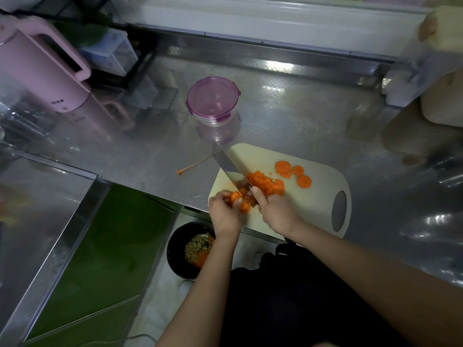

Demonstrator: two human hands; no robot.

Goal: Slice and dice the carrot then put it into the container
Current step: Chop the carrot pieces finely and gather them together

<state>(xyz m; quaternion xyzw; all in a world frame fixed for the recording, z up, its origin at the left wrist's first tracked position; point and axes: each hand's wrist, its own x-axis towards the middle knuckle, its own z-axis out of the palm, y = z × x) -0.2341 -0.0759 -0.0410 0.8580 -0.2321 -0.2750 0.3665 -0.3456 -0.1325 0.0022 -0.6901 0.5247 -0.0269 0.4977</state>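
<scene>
On the white cutting board (318,194) at the counter's front edge, my left hand (224,215) pinches a few stacked carrot slices (240,201). My right hand (276,212) grips the handle of a broad knife (229,169), with its forefinger along the spine. The blade slants away to the left, its heel down at the held slices. A heap of diced carrot (261,182) lies just right of the blade. Three round slices (294,172) lie farther right on the board. The round container (213,101), with its purple clip lid on, stands behind the board.
A carrot tip with its root thread (191,167) lies on the steel counter left of the board. A pink kettle (42,68) stands back left. A black bin (191,250) with scraps sits on the floor below the counter edge. A pale appliance (443,96) occupies the back right.
</scene>
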